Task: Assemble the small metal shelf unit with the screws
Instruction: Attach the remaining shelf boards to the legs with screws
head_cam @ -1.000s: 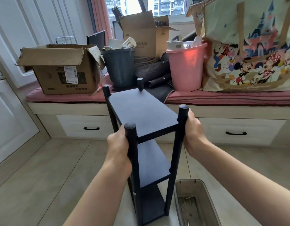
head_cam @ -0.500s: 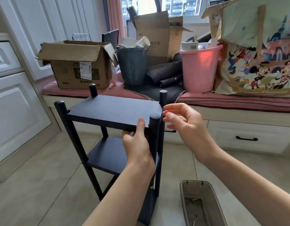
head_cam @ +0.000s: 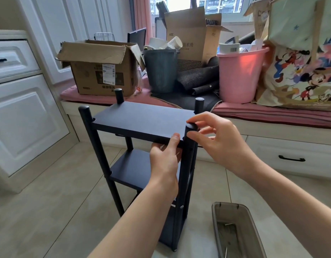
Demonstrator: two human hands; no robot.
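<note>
The shelf unit [head_cam: 142, 123], standing on the floor, has been turned. Its top edge is gripped by the left hand [head_cam: 165, 161]; the post cap is now pinched by right hand [head_cam: 216, 142] fingers [head_cam: 193, 119], perhaps for checking.

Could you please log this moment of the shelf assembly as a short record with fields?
shelf unit: black metal shelf unit, upright on the tiled floor
left hand: left hand grips the top shelf's near edge, thumb on top
right hand: right hand pinches the cap of the near right post
tray: grey tray on the floor to the right, small metal parts inside
background: cardboard box, pink bucket on the window seat
</note>
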